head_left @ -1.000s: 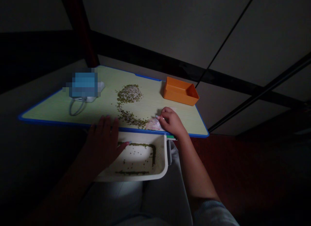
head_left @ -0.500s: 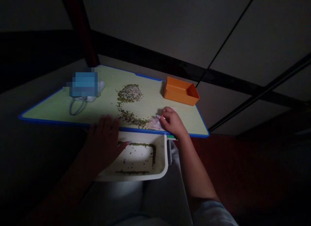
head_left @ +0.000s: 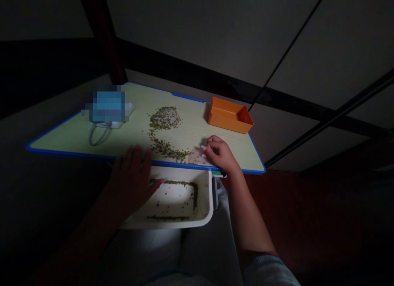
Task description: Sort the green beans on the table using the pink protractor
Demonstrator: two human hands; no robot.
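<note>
My left hand [head_left: 132, 175] lies over the near blue edge of the small table [head_left: 138, 101]. Its fingers are stretched out and it holds nothing; the thumb hangs above a white plastic tub [head_left: 172, 224]. With fingers curled in a pinch, my right hand [head_left: 220, 153] is at the right end of a thin pinkish flat piece [head_left: 195, 156], whose kind I cannot make out. Left of that piece runs a curved band of green beans [head_left: 168, 149], small and loose. Behind it sits a heap of small pale and green grains [head_left: 166, 117].
An orange open box [head_left: 230, 115] stands at the back right of the table. A blurred-out blue object [head_left: 108, 106] rests on a white device with a grey cable loop [head_left: 92, 138] at the left. Green beans line the tub's inside corners. Dark panels rise behind.
My right hand has shifted very slightly to the right, and the pinkish piece shows a little more flatly. The left hand keeps its place on the table edge.
</note>
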